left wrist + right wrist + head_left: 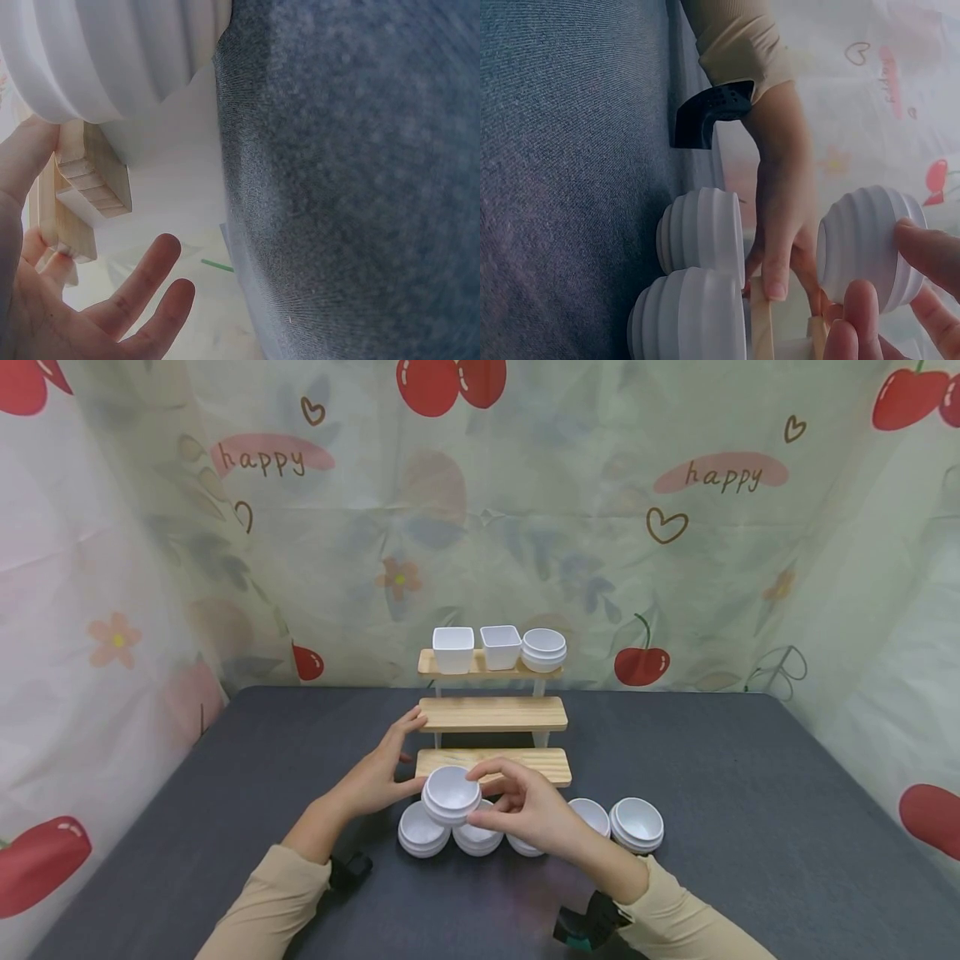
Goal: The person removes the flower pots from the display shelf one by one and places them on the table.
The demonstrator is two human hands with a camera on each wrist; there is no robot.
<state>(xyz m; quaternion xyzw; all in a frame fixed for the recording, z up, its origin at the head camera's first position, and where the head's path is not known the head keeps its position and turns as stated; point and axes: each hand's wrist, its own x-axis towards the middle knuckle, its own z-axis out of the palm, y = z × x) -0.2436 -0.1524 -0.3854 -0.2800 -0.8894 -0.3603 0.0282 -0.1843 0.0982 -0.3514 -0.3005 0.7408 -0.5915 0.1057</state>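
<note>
My right hand (536, 806) pinches a white round ribbed bowl (452, 795) between thumb and fingers, raised above the row of bowls. The right wrist view shows this bowl (870, 247) lifted off the cloth. My left hand (375, 777) touches the left end of a three-tier wooden stand, its fingertips at the middle shelf (491, 714) and its thumb near the bottom shelf (532, 764). In the left wrist view, the left hand (82, 315) has two fingers extended clear of the wood. Similar bowls stand in front, one on the left (422, 831); the right hand partly hides some.
On the top shelf (486, 675) stand two white square cups (453, 650) and a round bowl (543, 649). Another bowl (637, 823) ends the front row at right. Dark cloth (720, 827) covers the table; a printed curtain (555, 560) hangs behind.
</note>
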